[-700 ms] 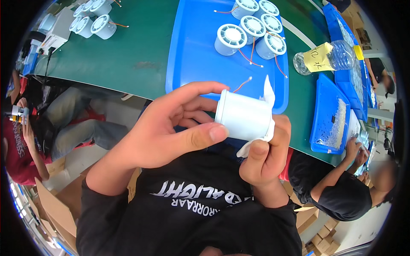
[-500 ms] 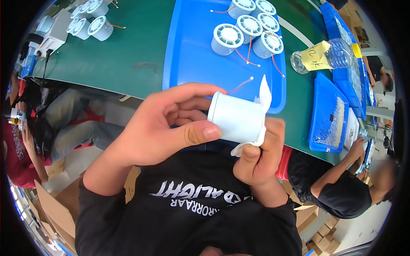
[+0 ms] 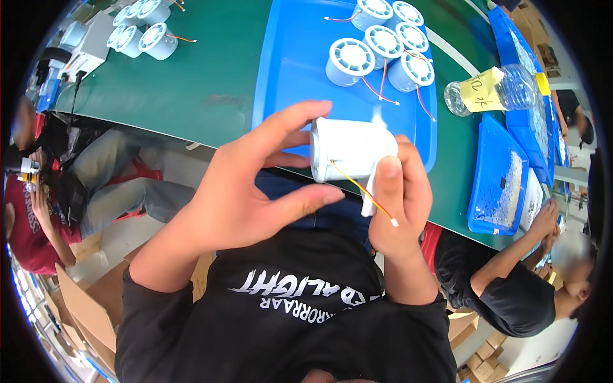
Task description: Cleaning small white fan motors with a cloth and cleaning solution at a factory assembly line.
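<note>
A pale blue cylindrical housing [image 3: 348, 145] lies sideways between my hands, above the near edge of the blue tray. A thin red-and-yellow wire lead with a white plug hangs from its side toward me. My right hand [image 3: 402, 195] grips its right end through a white cloth [image 3: 369, 199], thumb in front. Around the left end curves my left hand [image 3: 246, 182], its thumb and forefinger apart and just off the rim; its other fingers are partly hidden behind the housing. Several similar housings [image 3: 352, 59] with slotted round tops and wire leads stand at the tray's far end.
The blue tray [image 3: 271, 83] rests on a green table [image 3: 211, 76]. More housings [image 3: 156, 41] stand at the far left. To the right are a clear bottle [image 3: 491, 89] with a yellow label and a blue bin [image 3: 498, 191] of small whitish pieces. People sit at both sides.
The housing has rolled, bringing its wire lead from the far side to the near side. My left thumb and fingers have spread away from it. The right hand keeps its grip with the cloth.
</note>
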Available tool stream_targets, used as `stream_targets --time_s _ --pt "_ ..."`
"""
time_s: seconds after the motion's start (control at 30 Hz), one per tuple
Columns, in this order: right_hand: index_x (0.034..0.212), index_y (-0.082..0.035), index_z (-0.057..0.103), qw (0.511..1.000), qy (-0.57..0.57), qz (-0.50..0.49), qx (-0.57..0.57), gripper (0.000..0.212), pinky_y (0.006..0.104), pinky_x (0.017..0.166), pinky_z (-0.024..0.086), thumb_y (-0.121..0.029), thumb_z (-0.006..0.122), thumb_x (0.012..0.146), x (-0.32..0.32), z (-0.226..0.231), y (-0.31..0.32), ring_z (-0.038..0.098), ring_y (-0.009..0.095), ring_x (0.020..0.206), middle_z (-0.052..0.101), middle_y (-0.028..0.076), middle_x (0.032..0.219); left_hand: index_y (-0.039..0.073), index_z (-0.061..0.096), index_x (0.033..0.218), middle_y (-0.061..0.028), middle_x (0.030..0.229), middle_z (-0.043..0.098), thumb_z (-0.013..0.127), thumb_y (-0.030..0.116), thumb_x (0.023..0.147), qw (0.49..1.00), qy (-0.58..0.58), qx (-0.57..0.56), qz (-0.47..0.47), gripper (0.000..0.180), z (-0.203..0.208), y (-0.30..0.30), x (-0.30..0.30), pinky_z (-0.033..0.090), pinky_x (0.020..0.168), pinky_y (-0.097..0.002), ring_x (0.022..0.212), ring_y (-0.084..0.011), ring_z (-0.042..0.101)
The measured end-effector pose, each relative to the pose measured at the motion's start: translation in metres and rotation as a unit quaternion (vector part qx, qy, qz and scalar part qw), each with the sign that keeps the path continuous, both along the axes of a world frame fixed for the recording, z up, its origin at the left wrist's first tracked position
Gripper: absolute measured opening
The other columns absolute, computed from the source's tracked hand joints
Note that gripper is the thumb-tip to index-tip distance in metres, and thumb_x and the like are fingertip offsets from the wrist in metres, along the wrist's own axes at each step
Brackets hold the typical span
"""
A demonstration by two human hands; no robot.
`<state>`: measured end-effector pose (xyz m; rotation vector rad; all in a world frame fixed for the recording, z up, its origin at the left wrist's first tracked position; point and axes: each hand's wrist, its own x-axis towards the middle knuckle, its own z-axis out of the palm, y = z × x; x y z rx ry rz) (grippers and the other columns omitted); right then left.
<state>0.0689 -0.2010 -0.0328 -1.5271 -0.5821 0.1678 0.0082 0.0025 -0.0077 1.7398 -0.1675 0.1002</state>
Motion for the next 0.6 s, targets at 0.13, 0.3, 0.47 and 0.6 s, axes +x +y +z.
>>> stream_targets --time_s 0.13,0.3,0.47,0.6 --pt "0.106 0.002 0.059 0.979 -0.194 -0.047 -0.043 0.026 0.0278 0.073 0.044 -0.023 0.052 0.105 -0.005 -0.005 0.000 0.053 0.012 0.085 0.059 0.007 0.098 -0.004 0.040 0.146 -0.0225 0.144 0.052 0.076 -0.008 0.078 0.998 0.016 -0.059 -0.032 0.077 -0.003 0.004 0.001 0.051 0.102 -0.0399 0.131 -0.0305 0.055" --pt "0.126 0.001 0.056 0.864 0.421 0.032 0.274 0.046 0.0349 0.094 0.047 -0.037 0.042 0.106 0.013 0.013 -0.007 0.062 0.022 0.108 0.065 0.012 0.117 -0.002 0.046 0.143 -0.0196 0.140 0.055 0.075 -0.009 0.079 0.996 -0.086 0.039 0.007 0.070 -0.010 0.003 0.001 0.055 0.099 -0.0390 0.126 -0.0295 0.059" --pt "0.139 0.004 0.048 0.840 0.365 0.021 0.400 0.061 0.0497 0.112 0.037 -0.046 0.033 0.108 0.018 0.003 -0.024 0.052 0.036 0.131 0.056 0.020 0.136 0.000 0.051 0.139 -0.0147 0.138 0.058 0.077 -0.007 0.079 0.994 -0.103 0.012 0.025 0.066 -0.010 0.001 0.000 0.058 0.097 -0.0374 0.121 -0.0271 0.062" --pt "0.133 0.003 0.052 0.996 -0.042 -0.078 -0.029 0.054 0.0438 0.106 0.040 -0.041 0.031 0.110 0.004 0.020 -0.017 0.056 0.031 0.123 0.057 0.019 0.132 -0.001 0.053 0.137 -0.0147 0.133 0.060 0.079 -0.004 0.077 0.994 -0.101 0.017 0.031 0.065 -0.013 0.002 -0.001 0.058 0.094 -0.0366 0.116 -0.0262 0.064"
